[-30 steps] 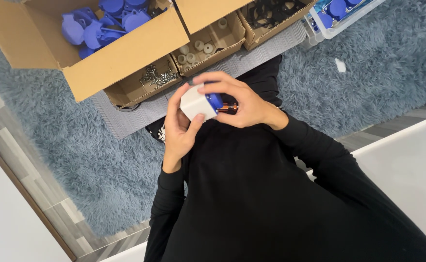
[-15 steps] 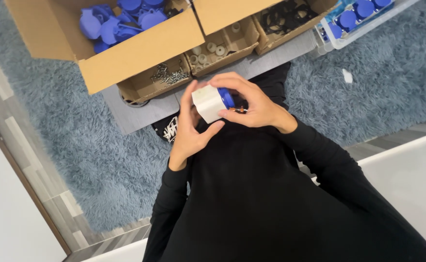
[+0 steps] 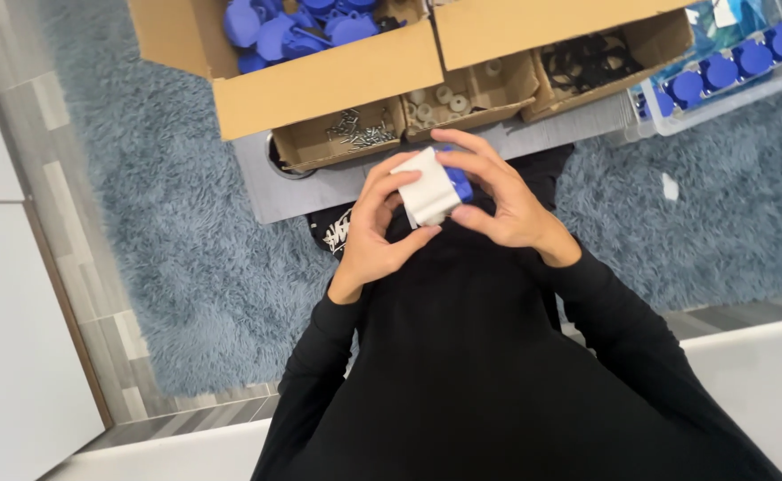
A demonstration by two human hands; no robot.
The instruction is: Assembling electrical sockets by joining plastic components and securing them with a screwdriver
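Left hand (image 3: 375, 233), right hand (image 3: 498, 198), gripping white block (image 3: 423, 189)

Home room set up for small-parts assembly: shaggy blue-grey rug (image 3: 186, 267) over wood-look plank floor (image 3: 79, 294), white wall panels at left; along the top edge, a cardboard box of blue plastic parts (image 3: 302, 27), small cartons of screws (image 3: 355, 134), washers (image 3: 462, 93), black rings (image 3: 587, 62).

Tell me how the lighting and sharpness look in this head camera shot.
Head view: soft, even light with no glare; the white and blue part held by the left hand and right hand is sharp; the black sleeves lose detail in darkness; the scene sits tilted, and the cardboard boxes are cropped at the top.
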